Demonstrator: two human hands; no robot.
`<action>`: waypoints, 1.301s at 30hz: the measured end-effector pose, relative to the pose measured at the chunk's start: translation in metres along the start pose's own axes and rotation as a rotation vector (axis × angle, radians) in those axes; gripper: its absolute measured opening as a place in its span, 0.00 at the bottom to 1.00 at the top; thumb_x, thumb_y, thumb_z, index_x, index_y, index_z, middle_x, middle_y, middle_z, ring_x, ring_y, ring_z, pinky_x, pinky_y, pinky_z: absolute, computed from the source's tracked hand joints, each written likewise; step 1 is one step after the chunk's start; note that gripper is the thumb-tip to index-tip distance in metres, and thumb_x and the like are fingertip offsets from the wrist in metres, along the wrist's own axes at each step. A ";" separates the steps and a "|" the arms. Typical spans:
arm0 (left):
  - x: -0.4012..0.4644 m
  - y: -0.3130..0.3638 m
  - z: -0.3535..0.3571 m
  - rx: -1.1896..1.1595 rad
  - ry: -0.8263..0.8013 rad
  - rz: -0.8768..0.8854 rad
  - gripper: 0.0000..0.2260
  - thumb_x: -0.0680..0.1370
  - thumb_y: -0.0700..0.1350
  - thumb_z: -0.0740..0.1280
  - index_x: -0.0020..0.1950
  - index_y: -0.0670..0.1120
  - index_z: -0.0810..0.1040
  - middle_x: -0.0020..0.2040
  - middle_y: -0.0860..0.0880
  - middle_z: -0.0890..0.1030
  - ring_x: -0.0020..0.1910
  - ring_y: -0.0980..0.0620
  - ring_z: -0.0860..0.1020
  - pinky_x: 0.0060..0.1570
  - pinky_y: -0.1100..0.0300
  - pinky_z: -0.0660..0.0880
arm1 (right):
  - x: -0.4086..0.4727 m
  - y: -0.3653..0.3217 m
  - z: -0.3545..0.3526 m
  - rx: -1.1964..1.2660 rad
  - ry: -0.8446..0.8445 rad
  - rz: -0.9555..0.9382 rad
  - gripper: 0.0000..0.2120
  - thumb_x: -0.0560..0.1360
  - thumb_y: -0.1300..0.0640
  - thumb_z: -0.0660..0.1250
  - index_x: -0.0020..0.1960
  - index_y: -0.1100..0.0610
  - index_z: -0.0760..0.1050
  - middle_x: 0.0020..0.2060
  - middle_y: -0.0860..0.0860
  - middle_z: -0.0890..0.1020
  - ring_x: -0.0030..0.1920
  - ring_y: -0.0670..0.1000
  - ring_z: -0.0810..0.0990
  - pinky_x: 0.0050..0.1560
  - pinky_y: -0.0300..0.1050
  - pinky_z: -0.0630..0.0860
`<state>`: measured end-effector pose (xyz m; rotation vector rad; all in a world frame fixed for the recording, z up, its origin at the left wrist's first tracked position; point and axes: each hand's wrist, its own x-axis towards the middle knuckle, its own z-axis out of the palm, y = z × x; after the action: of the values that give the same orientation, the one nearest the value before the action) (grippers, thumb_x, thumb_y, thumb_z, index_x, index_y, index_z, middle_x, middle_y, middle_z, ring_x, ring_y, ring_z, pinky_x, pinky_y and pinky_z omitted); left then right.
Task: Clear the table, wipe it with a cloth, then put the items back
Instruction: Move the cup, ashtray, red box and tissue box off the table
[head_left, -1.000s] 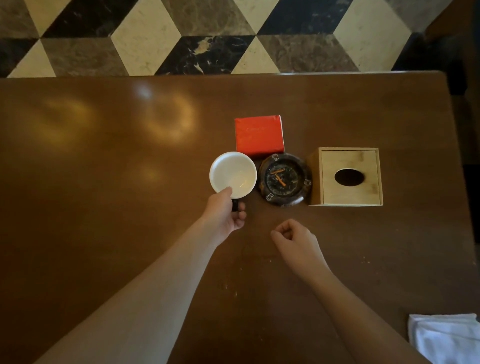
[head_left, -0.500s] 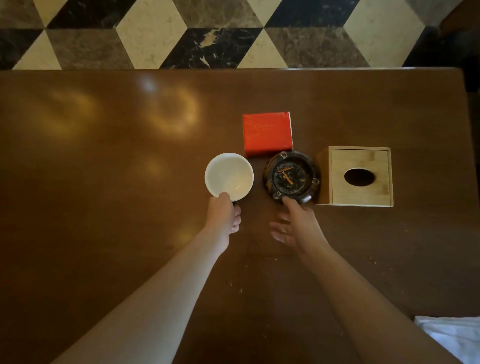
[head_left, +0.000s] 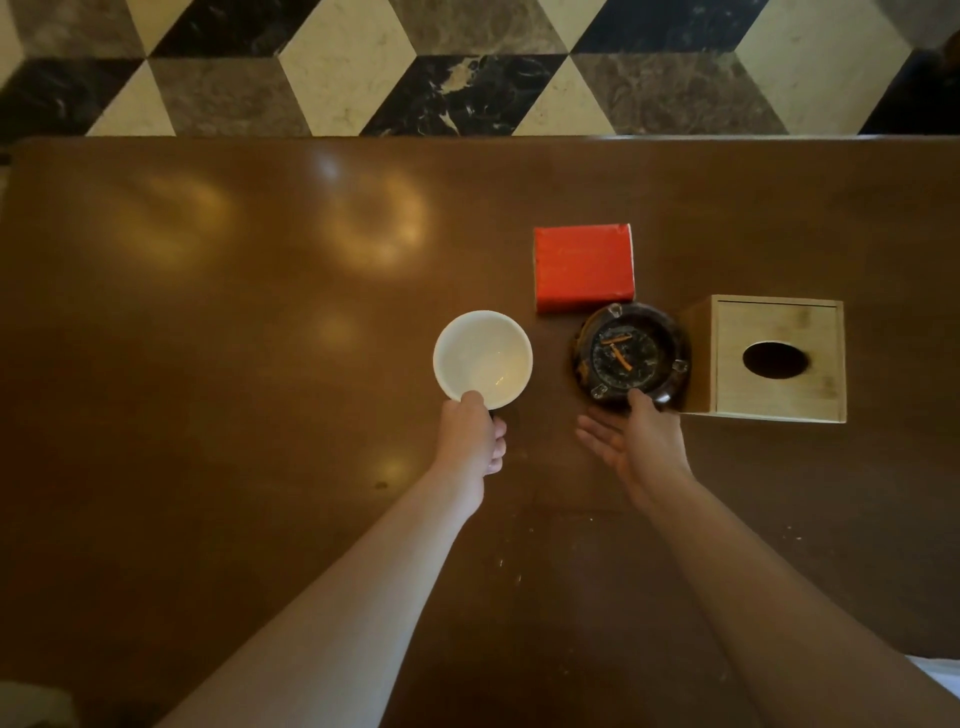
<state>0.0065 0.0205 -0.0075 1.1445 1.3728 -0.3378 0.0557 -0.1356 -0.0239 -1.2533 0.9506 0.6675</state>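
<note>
A white cup (head_left: 483, 358) stands on the brown wooden table (head_left: 208, 364), and my left hand (head_left: 470, 434) grips its dark handle with the thumb on the near rim. To its right sits a dark ashtray (head_left: 631, 356) holding orange cigarette butts. My right hand (head_left: 636, 444) has its fingers spread, and its thumb touches the ashtray's near rim. A red box (head_left: 583, 267) lies just behind the ashtray. A wooden tissue box (head_left: 769, 358) with an oval opening stands against the ashtray's right side.
A corner of white cloth (head_left: 940, 675) shows at the lower right edge of the table. Small crumbs dot the table surface between my arms. Beyond the far table edge lies a patterned marble floor (head_left: 467, 67).
My right hand opened from a loose fist and reached forward to the ashtray's near rim. My left hand drew the white cup slightly left, away from the ashtray.
</note>
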 end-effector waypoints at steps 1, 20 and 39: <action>-0.001 0.000 -0.002 0.004 -0.004 -0.001 0.21 0.88 0.46 0.55 0.74 0.34 0.72 0.36 0.49 0.74 0.32 0.53 0.71 0.34 0.57 0.66 | 0.000 0.001 0.000 -0.008 0.001 -0.005 0.23 0.86 0.50 0.58 0.79 0.51 0.57 0.55 0.59 0.83 0.47 0.54 0.87 0.42 0.49 0.84; 0.009 0.009 -0.127 -0.211 -0.051 -0.005 0.13 0.87 0.44 0.54 0.68 0.47 0.74 0.37 0.47 0.71 0.28 0.54 0.64 0.24 0.65 0.62 | -0.032 0.018 0.072 -0.356 -0.050 -0.205 0.13 0.84 0.54 0.57 0.65 0.52 0.55 0.47 0.58 0.83 0.36 0.49 0.87 0.33 0.42 0.80; 0.073 0.015 -0.439 -0.415 0.158 -0.045 0.08 0.88 0.46 0.56 0.62 0.51 0.74 0.38 0.47 0.73 0.30 0.54 0.64 0.27 0.65 0.61 | -0.082 0.183 0.331 -0.645 -0.339 -0.107 0.24 0.85 0.51 0.59 0.76 0.53 0.53 0.50 0.59 0.81 0.37 0.49 0.87 0.31 0.43 0.80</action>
<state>-0.2218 0.4020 0.0240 0.8081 1.5217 0.0110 -0.0646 0.2322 -0.0281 -1.6665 0.3849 1.1121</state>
